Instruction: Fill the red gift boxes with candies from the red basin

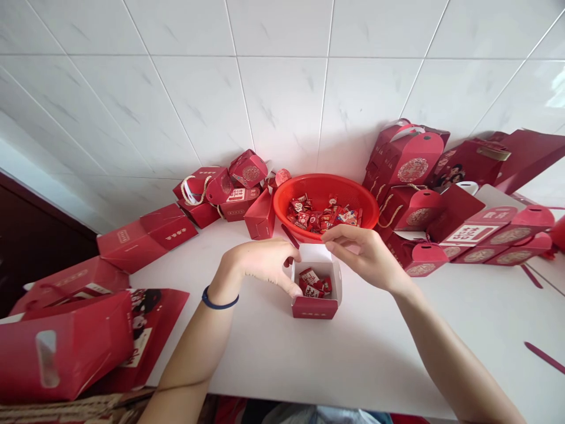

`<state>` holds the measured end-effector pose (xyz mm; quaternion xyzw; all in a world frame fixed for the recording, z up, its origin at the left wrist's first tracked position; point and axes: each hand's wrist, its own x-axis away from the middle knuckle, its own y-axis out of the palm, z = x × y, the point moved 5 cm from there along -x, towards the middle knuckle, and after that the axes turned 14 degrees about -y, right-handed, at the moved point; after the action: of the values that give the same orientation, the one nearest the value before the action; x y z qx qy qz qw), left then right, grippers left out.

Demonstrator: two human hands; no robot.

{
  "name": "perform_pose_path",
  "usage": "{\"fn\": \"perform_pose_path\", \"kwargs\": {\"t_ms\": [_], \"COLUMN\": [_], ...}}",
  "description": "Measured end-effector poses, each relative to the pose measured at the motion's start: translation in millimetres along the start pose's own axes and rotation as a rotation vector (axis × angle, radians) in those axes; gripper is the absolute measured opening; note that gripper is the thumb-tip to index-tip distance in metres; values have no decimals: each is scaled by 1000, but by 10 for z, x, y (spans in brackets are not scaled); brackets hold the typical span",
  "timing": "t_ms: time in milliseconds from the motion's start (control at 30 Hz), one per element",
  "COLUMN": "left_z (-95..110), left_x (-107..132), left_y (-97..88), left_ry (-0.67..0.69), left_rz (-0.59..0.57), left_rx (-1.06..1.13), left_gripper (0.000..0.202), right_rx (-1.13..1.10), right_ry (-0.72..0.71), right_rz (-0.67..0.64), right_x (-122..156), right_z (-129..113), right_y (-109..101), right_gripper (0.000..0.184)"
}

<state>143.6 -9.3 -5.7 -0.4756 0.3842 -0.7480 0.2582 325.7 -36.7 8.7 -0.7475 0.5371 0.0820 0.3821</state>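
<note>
A small red gift box (315,307) stands with its lid up on the white table, and several red-wrapped sweets (314,284) lie inside it. My left hand (269,265) curves round the box's left side, its thumb at the front left corner and its fingers near the back. At the rear, the thumb and fingers of my right hand (364,253) come together at the right end of the raised white lid flap (315,253). Just behind is an orange-red plastic basin (325,184) holding many more wrapped sweets (324,218).
Red gift boxes (145,232) line the table's left side, with larger ones (66,341) at the near left. More boxes (479,235) are stacked at the right, by a white tiled wall (282,88). Dark red strips (545,356) lie on the white table (375,353).
</note>
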Motion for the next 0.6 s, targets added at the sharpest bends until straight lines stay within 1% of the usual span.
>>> {"fn": "perform_pose_path", "kwargs": {"t_ms": [100,200,267,367,467,533,600], "left_z": [-17,-14,7,60,90,80,60], "left_x": [4,18,25,27,26,29,36], "left_y": [-13,-38,-54,-63,-36,-26,-37], "left_ry": [17,35,37,42,52,53,56], "left_rz": [4,10,26,62,59,71,107], "left_rx": [9,52,77,90,96,78,50], "left_gripper": [60,56,54,54,43,36,37], "right_rx": [69,98,109,169,265,331,376], "right_ry": [59,75,35,-53,-116,-102,-61], "right_rz": [69,107,125,139,128,149,192], "right_x": [174,392,528,687,783,822,853], "right_z": [107,211,210,93,-45,-68,-28], "right_y": [-128,-132,-71,82,247,300,292], "right_gripper": [21,26,28,32,37,29,15]}}
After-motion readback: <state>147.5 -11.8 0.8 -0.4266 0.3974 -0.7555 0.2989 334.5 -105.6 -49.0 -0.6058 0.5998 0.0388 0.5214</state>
